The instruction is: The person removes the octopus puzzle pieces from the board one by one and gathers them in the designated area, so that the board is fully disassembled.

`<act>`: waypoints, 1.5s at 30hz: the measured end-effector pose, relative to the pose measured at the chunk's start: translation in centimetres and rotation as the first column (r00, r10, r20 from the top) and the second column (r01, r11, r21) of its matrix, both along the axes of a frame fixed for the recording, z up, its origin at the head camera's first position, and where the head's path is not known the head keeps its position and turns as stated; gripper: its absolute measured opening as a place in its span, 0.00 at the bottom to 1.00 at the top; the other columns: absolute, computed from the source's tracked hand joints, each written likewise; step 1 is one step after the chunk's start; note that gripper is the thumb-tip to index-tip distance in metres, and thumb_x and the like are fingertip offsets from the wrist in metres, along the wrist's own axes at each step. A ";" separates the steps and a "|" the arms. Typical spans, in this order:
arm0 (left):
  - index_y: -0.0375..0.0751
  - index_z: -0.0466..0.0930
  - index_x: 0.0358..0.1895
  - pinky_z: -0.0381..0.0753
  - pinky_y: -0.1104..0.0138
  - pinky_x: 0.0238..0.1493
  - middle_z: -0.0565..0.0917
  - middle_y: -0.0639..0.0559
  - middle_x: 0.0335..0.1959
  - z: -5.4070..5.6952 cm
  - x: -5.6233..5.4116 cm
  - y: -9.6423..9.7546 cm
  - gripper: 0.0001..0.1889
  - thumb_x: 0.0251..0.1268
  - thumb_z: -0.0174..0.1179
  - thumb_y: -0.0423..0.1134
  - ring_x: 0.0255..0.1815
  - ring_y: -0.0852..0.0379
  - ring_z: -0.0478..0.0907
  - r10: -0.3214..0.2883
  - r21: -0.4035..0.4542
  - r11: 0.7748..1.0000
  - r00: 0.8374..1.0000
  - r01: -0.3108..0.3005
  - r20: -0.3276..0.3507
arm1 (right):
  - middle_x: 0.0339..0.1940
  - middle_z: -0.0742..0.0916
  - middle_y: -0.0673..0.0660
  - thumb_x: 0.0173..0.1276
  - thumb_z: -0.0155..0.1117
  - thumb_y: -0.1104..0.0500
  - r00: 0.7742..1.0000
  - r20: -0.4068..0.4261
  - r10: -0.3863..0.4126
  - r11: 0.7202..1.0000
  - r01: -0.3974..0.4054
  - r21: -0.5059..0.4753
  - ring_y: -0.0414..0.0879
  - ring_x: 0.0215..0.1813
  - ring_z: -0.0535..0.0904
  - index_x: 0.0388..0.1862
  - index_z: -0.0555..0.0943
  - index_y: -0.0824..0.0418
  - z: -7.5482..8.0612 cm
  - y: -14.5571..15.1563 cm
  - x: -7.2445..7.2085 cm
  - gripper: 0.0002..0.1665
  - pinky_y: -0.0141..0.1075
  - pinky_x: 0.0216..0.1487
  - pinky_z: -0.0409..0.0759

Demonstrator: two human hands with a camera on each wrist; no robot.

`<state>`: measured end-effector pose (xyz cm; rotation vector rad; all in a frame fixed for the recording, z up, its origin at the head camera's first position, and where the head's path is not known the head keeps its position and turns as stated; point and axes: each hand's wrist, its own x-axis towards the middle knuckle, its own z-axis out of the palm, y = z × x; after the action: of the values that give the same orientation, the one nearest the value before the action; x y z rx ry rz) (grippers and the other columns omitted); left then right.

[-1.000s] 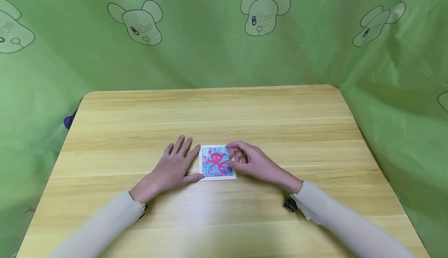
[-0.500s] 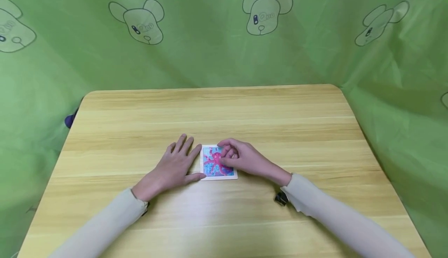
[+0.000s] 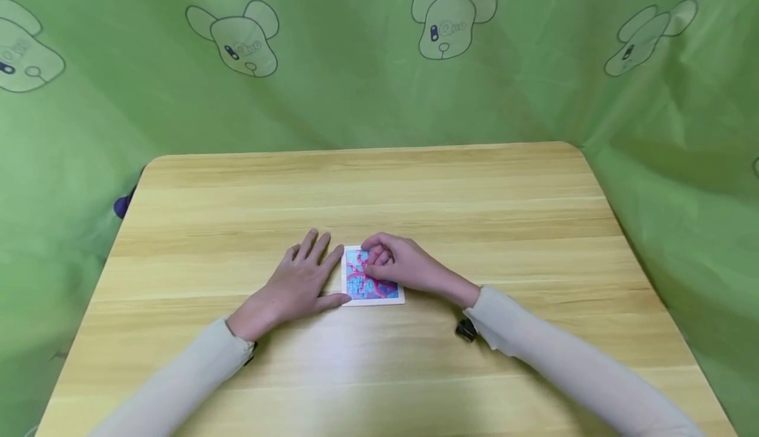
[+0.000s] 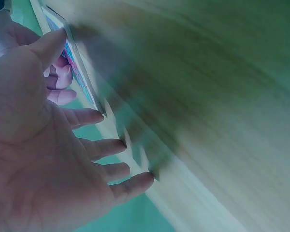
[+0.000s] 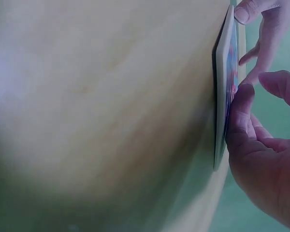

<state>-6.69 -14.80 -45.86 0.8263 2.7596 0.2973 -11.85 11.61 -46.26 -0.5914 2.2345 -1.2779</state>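
A small square jigsaw puzzle [image 3: 358,287] with a pink octopus on blue and a white border lies flat on the table. Straight and spread, the fingers of my left hand [image 3: 290,287] rest at its left side, thumb at the near left corner and index finger at the far left corner. My right hand [image 3: 409,265] lies over the puzzle's right part and hides the octopus's head. In the right wrist view its thumb [image 5: 240,108] touches the picture, with a gap between thumb and index finger. Its other fingers are loosely bent, and I see nothing held.
The wooden table [image 3: 367,193] has rounded far corners. Green cloth [image 3: 344,94] with printed bear heads hangs behind it and at both sides. Something dark purple [image 3: 121,206] shows past the table's left edge.
My right hand has slid left across the puzzle, from its right edge to over the octopus's head. My left hand and the puzzle have stayed in place.
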 end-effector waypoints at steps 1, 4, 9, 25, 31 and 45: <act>0.34 0.58 0.87 0.61 0.32 0.76 0.53 0.25 0.86 0.0 0.0 0.0 0.50 0.78 0.60 0.68 0.87 0.25 0.43 0.001 -0.001 1.000 1.000 -0.001 0.000 | 0.42 0.87 0.52 0.74 0.77 0.59 1.000 -0.004 0.000 1.000 0.000 0.010 0.46 0.43 0.82 0.64 0.83 0.64 0.0 -0.1 -0.1 0.23 0.36 0.48 0.83; 0.36 0.58 0.87 0.63 0.32 0.76 0.54 0.26 0.86 -0.1 0.0 0.1 0.49 0.79 0.59 0.68 0.87 0.26 0.44 0.004 0.000 1.000 1.000 -0.004 -0.014 | 0.42 0.86 0.51 0.75 0.76 0.58 1.000 -0.008 -0.001 0.999 0.001 0.042 0.46 0.42 0.82 0.62 0.84 0.63 0.1 -0.3 -0.2 0.21 0.37 0.48 0.82; 0.40 0.60 0.88 0.65 0.32 0.74 0.56 0.28 0.86 -0.4 0.0 0.5 0.45 0.82 0.56 0.67 0.86 0.25 0.47 0.030 -0.001 1.000 0.998 -0.030 -0.050 | 0.41 0.86 0.52 0.75 0.75 0.59 1.000 -0.001 -0.008 0.998 0.008 0.068 0.45 0.41 0.81 0.63 0.83 0.64 0.1 -0.4 -0.4 0.21 0.36 0.46 0.82; 0.47 0.58 0.89 0.66 0.35 0.74 0.54 0.28 0.87 -0.3 -0.2 1.6 0.42 0.85 0.48 0.68 0.85 0.22 0.47 0.156 -0.092 0.983 0.986 -0.161 -0.059 | 0.37 0.84 0.52 0.74 0.75 0.60 1.000 -0.005 -0.028 0.995 0.029 0.094 0.45 0.37 0.78 0.60 0.84 0.62 0.1 -1.4 -0.6 0.19 0.35 0.41 0.78; 0.53 0.57 0.90 0.67 0.35 0.73 0.54 0.28 0.87 -0.4 -0.2 1.7 0.40 0.85 0.47 0.68 0.85 0.22 0.47 0.154 -0.112 0.981 0.986 -0.160 -0.064 | 0.38 0.84 0.53 0.75 0.75 0.59 0.998 0.021 -0.053 0.994 0.051 0.094 0.46 0.37 0.78 0.60 0.83 0.62 0.3 -1.3 -0.7 0.19 0.36 0.41 0.78; 0.54 0.58 0.90 0.66 0.35 0.74 0.54 0.29 0.87 -0.5 -0.1 1.6 0.40 0.85 0.48 0.68 0.86 0.22 0.46 0.167 -0.098 0.980 0.984 -0.173 -0.063 | 0.34 0.84 0.53 0.77 0.72 0.58 0.995 0.052 -0.090 0.990 0.084 0.118 0.44 0.31 0.77 0.55 0.87 0.61 0.5 -1.8 -1.2 0.12 0.33 0.34 0.74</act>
<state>-6.79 -13.15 -46.37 0.5822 2.8738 0.1633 -13.10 9.83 -45.71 -0.4131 2.2902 -1.1822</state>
